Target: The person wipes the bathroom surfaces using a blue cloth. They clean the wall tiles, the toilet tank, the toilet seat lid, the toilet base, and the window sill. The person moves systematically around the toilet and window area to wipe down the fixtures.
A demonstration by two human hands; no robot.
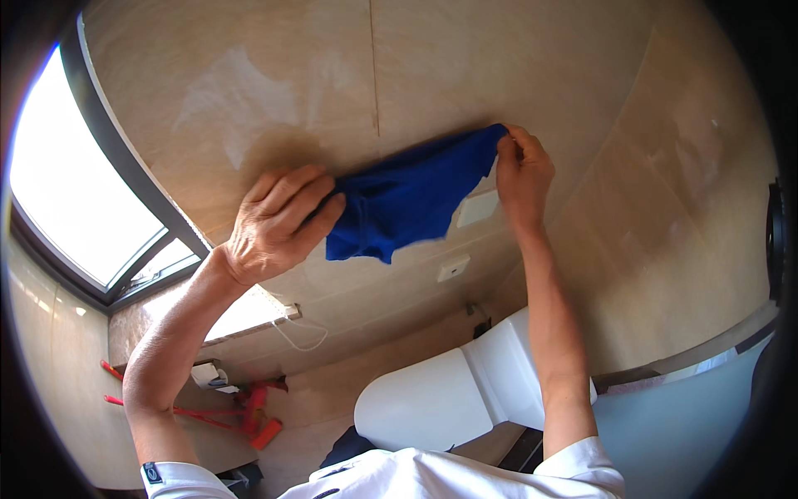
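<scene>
A blue cloth (407,200) hangs stretched between my two raised hands, against or just in front of the beige tiled wall (499,58). My left hand (283,218) grips its left end, with the fingers curled over the fabric. At the upper right corner my right hand (524,170) pinches the edge between thumb and fingers. The cloth's lower edge hangs loose and uneven. Whether the cloth touches the wall along its whole top edge, I cannot tell.
A bright window (83,183) with a dark frame stands at the left. Below is a white toilet (428,403) with its lid down. Red long-handled tools (256,414) lean near a toilet paper holder (209,376). Two white wall plates, one being a socket (453,268), sit under the cloth.
</scene>
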